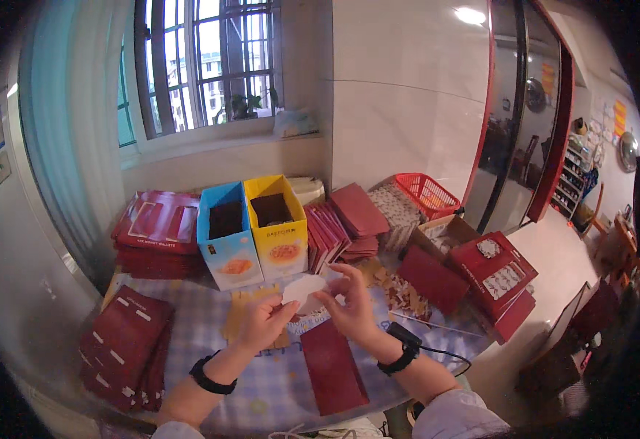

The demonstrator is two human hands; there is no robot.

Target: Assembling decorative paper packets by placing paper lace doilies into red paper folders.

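A small white piece of paper (303,290) with an angular outline is held up between my two hands over the table. My left hand (265,322) pinches its left edge between thumb and fingers. At the other edge my right hand (351,306) has its thumb on the paper, index finger bent above. Just below my hands a dark red flat card sleeve (334,368) lies on the checked tablecloth (261,395). Behind the left hand, yellowish-brown flat pieces (250,311) are spread on the cloth. Both wrists wear black bands.
Stacks of red packs (126,344) stand at the left, with more (157,227) at the far left. A blue box (226,234) and a yellow box (280,227) stand behind my hands. Right of them are red envelopes (360,212), a red basket (426,194) and a red printed box (492,271).
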